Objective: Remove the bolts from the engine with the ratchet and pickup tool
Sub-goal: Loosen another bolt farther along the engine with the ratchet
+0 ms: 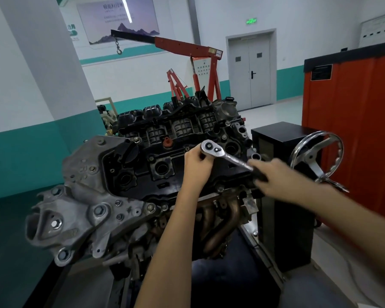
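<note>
Right hand [276, 174] motion-blurred, covering black grip of chrome ratchet [222, 153]; underside of its head hidden by left hand [196, 167]. Orange metal cabinet [353, 121] cut by right edge.

1 head view, forward and down, close over the engine [165, 165]

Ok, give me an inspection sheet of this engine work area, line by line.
Surface: no bench in view; the engine sits on a black stand with a chrome handwheel.
Job's things: ratchet over the engine's top; the bolt under its head is hidden; pickup tool, nothing seen.
Clutter: nothing seen.
Hands: left hand grips the ratchet at its head; right hand grips its black handle.
Cables: nothing seen.
Surroundings: red engine hoist behind the engine, red cabinet at right, grey double door at the back.
</note>
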Action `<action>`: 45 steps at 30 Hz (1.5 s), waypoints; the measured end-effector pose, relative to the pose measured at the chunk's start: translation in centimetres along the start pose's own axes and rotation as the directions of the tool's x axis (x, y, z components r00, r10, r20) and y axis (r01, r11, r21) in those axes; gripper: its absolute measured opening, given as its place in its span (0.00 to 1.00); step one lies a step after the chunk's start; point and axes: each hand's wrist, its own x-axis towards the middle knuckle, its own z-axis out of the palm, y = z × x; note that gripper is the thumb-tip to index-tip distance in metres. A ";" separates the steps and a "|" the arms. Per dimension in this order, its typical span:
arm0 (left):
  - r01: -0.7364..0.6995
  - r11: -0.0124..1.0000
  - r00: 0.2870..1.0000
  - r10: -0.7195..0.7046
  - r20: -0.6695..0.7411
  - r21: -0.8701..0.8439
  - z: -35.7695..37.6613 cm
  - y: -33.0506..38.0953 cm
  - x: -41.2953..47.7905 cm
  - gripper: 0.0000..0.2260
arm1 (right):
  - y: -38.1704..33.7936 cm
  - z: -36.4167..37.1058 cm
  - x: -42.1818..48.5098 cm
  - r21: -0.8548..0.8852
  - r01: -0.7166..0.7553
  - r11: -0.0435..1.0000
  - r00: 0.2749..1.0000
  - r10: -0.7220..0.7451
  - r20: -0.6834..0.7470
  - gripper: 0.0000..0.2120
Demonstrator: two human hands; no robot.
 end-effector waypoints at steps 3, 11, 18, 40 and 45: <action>0.008 0.999 0.999 -0.011 -0.049 -0.044 -0.2 -0.3 -0.2 0.16 | -0.1 -2.3 1.7 -0.298 0.062 0.953 0.996 -0.078 -0.040 0.08; 0.056 0.991 0.981 -0.077 -0.176 -0.121 0.7 0.2 -0.6 0.22 | -9.2 11.6 -2.2 0.619 -0.161 0.769 0.924 0.338 -0.180 0.10; 0.045 0.994 0.998 -0.048 -0.027 -0.100 -0.6 0.0 -0.2 0.22 | -5.3 7.8 -2.1 0.433 -0.105 0.895 0.985 0.152 -0.076 0.15; -0.009 1.000 1.000 0.009 -0.028 -0.016 -0.7 0.3 -0.7 0.22 | -5.5 7.9 -2.1 0.427 -0.114 0.897 0.979 0.174 -0.103 0.14; -0.114 0.993 0.988 0.111 0.108 0.025 -1.5 1.8 0.0 0.18 | 0.6 -0.7 1.4 -0.225 0.018 0.974 0.999 -0.023 -0.023 0.11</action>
